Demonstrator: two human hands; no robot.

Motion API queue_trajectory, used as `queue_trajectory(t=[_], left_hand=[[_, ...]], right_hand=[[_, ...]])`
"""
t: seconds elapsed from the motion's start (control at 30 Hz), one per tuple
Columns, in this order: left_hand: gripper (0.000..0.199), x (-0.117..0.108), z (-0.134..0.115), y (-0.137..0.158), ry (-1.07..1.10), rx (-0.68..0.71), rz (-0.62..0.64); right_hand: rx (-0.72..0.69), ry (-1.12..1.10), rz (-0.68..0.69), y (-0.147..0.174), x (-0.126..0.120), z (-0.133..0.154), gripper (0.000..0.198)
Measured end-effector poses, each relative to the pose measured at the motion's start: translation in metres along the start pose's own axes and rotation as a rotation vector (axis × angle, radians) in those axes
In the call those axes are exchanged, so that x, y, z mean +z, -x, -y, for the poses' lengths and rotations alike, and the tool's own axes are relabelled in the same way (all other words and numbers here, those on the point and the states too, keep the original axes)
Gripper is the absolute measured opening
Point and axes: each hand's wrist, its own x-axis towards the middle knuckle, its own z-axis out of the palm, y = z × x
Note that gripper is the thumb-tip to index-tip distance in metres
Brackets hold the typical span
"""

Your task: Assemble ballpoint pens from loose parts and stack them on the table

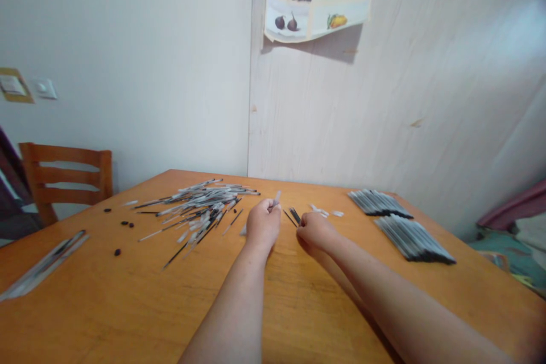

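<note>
My left hand [262, 226] is closed around a translucent pen barrel [277, 197], whose whitish end sticks up past the thumb. To its right, my right hand [315, 230] is low over the table with fingertips pinched together. Thin black rods like pen refills [294, 215] lie right at those fingertips. Whatever the fingers grip is hidden. Small whitish clear pieces [319, 211] rest just beyond the right hand, with another little white piece [338, 214] beside them. Left of my left hand spreads a loose pile of clear and black pen parts [205, 205].
Two neat rows of clear pens with black ends, a far one [377, 203] and a nearer one [413, 238], lie at the right. Small black plugs [118, 252] and a long clear bag [45, 266] with dark contents are on the left. A wooden chair [70, 176] stands beyond the wooden table [324, 318].
</note>
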Motion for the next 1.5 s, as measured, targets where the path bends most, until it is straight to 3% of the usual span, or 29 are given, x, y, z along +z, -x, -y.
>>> queue_trajectory(t=[0.23,0.43,0.57,0.73,0.87,0.97,1.17,1.27,1.37,1.5], left_hand=[[0.015,0.003,-0.006,0.004,0.074,-0.072,0.005],[0.015,0.004,-0.009,0.01,0.348,-0.358,0.104],[0.012,0.004,-0.011,0.011,0.403,-0.461,0.133],[0.007,0.003,-0.02,0.013,0.678,-0.561,0.245],[0.004,0.003,-0.026,0.015,0.826,-0.543,0.233],[0.004,0.002,-0.027,0.014,0.895,-0.533,0.22],[0.012,0.003,-0.026,0.015,0.906,-0.495,0.328],[0.019,0.005,-0.025,0.018,0.758,-0.425,0.346],[0.02,0.009,-0.023,0.02,0.524,-0.29,0.286],[0.014,0.013,-0.017,0.018,0.177,-0.051,0.193]], right_hand=[[0.056,0.036,0.055,0.001,-0.003,0.007,0.025],[0.008,0.014,-0.001,0.0,-0.001,0.002,0.023],[-0.087,-0.099,-0.057,0.003,-0.005,-0.001,0.023],[-0.207,-0.385,-0.02,0.017,-0.012,0.001,0.017],[-0.257,-0.68,0.028,0.03,-0.015,0.003,0.009],[-0.266,-0.888,-0.063,0.036,-0.019,0.007,0.003],[-0.198,-1.275,-0.305,0.032,-0.03,0.003,0.023],[-0.117,-1.209,-0.525,0.025,-0.041,-0.012,0.031],[-0.073,-1.16,-0.696,0.022,-0.056,-0.027,0.033],[-0.105,-1.163,-0.754,0.023,-0.074,-0.037,0.032]])
